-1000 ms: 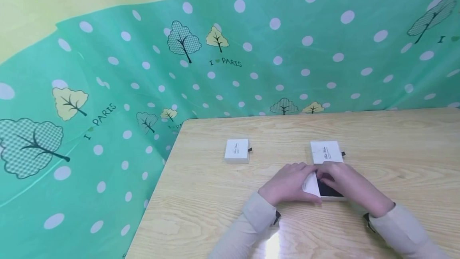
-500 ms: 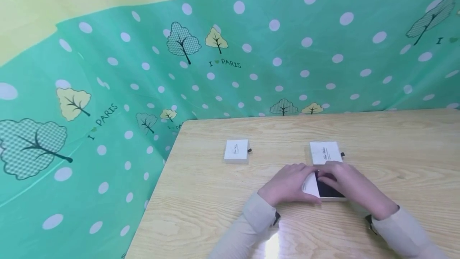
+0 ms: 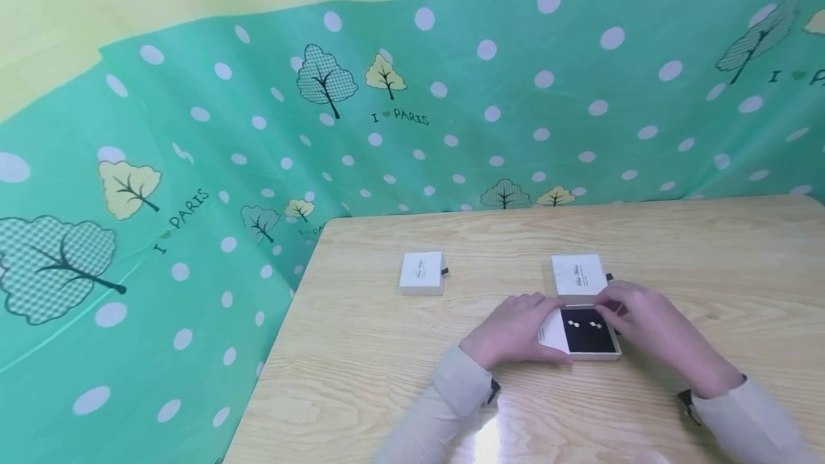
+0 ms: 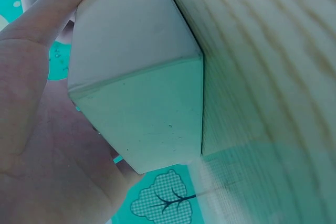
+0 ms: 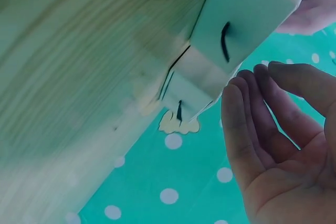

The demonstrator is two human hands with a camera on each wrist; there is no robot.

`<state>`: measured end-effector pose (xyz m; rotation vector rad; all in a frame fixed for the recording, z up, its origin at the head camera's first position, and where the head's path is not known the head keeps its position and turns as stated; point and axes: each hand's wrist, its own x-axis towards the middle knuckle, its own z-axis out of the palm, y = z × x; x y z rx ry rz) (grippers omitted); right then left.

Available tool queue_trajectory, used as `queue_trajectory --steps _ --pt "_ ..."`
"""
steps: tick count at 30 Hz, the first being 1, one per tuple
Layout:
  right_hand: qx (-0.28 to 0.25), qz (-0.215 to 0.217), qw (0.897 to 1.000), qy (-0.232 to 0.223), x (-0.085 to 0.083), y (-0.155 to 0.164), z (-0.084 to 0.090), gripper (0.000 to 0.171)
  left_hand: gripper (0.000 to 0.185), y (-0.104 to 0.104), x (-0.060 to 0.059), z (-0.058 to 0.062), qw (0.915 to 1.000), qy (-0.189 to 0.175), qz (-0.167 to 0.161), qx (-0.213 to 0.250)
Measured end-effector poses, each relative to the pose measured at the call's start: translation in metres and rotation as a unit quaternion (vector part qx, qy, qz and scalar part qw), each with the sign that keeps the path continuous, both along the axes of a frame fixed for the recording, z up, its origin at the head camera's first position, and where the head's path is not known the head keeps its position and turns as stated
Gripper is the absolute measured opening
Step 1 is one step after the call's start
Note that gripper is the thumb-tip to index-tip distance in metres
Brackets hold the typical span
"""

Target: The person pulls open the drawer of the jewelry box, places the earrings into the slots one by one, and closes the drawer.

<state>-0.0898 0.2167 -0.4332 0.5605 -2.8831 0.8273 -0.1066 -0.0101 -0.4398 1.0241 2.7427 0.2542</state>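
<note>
While the left hand (image 3: 518,331) grips the white sleeve (image 3: 553,333) of the open box (image 3: 596,357), just nearer than the right closed box (image 3: 576,274), the right hand (image 3: 654,321), fingers loosely bent, is at the open box's far right corner; contact cannot be determined. Two earrings (image 3: 596,325) lie on the black insert (image 3: 589,342).

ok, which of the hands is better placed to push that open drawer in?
Likely right: the right hand is at the outer end of the open drawer, apparently holding nothing. The left hand grips the box cover, so could brace it.
</note>
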Motion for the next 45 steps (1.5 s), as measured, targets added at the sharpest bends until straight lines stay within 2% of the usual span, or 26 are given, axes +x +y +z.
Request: queue_trajectory --steps 5,12,24,31,38,45 --pt "0.006 -0.009 1.000 0.005 0.000 0.006 -0.004 0.009 0.090 0.000 0.000 0.001 1.0000 -0.003 0.003 0.004" --pt "0.008 -0.015 0.999 -0.032 0.001 0.011 -0.012 0.017 0.093 0.000 -0.001 -0.002 1.0000 -0.005 0.005 0.004" --pt "0.026 0.018 0.997 -0.075 0.000 0.015 -0.014 0.015 0.093 -0.001 -0.001 -0.002 0.9999 -0.010 0.006 0.013" --pt "0.020 0.041 0.991 -0.125 0.001 0.018 -0.013 0.014 0.092 -0.001 0.000 -0.001 0.9998 -0.015 0.003 0.014" --pt "0.014 0.063 0.989 -0.132 0.003 0.023 -0.015 0.013 0.093 0.001 0.000 -0.004 0.9999 -0.012 0.004 0.009" --pt "0.015 0.066 0.987 -0.149 0.003 0.023 -0.015 0.007 0.092 0.001 0.000 -0.004 0.9999 -0.007 0.009 0.010"
